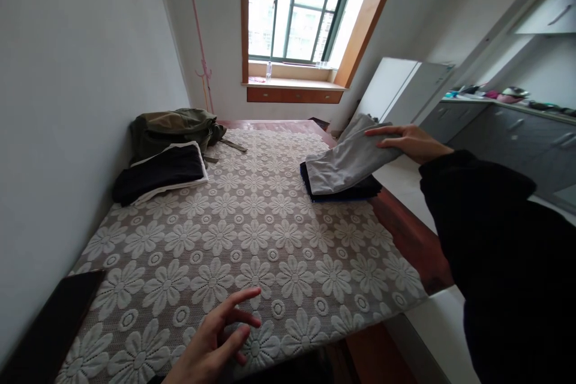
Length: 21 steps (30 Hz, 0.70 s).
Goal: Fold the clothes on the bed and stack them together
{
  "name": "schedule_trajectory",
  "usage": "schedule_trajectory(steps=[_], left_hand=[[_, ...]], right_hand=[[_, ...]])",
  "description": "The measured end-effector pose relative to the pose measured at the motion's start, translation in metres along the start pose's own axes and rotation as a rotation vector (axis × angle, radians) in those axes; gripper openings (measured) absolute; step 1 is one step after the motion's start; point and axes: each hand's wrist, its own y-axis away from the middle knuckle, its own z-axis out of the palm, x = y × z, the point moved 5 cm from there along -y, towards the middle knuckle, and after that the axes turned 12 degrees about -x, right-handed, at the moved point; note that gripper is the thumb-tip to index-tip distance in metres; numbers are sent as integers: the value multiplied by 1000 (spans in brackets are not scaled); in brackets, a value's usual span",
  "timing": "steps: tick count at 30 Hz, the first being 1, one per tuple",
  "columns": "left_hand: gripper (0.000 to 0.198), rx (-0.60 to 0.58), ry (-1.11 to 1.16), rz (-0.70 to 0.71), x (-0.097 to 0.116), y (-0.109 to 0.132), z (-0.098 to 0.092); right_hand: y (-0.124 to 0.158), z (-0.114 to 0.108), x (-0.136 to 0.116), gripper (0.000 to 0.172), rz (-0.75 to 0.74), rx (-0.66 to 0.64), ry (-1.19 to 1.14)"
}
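Observation:
My right hand reaches out at the right and grips the edge of a folded pair of light grey trousers, thumb and fingers closed on the cloth. Part of the grey garment rests on a stack of dark folded clothes, while its right end is raised. Low in the view, my left hand hovers over or rests on the flowered tablecloth; its fingers are spread and hold nothing.
A green backpack sits at the table's far left, with black and white folded clothes in front. A dark flat object lies by the left wall. Beyond are a pink coat rack, a window and a white fridge.

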Motion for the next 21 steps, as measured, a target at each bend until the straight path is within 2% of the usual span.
schedule_trajectory(steps=[4, 6, 8, 11, 17, 21], left_hand=[[58, 13, -3, 3, 2, 1, 0], [59, 12, -1, 10, 3, 1, 0], [58, 12, -7, 13, 3, 1, 1], [57, 20, -26, 11, 1, 2, 2], [59, 3, -38, 3, -7, 2, 1], [58, -11, -33, -11, -6, 3, 1]], right_hand=[[0, 16, -56, 38, -166, 19, 19], [-3, 19, -69, 38, -228, 13, -33], [-8, 17, -69, 38, -250, 20, -53], [-17, 11, -46, 37, -182, 42, -80], [-23, 1, 45, 32, 108, 73, -186], [-15, -1, 87, 30, 173, 93, -220]])
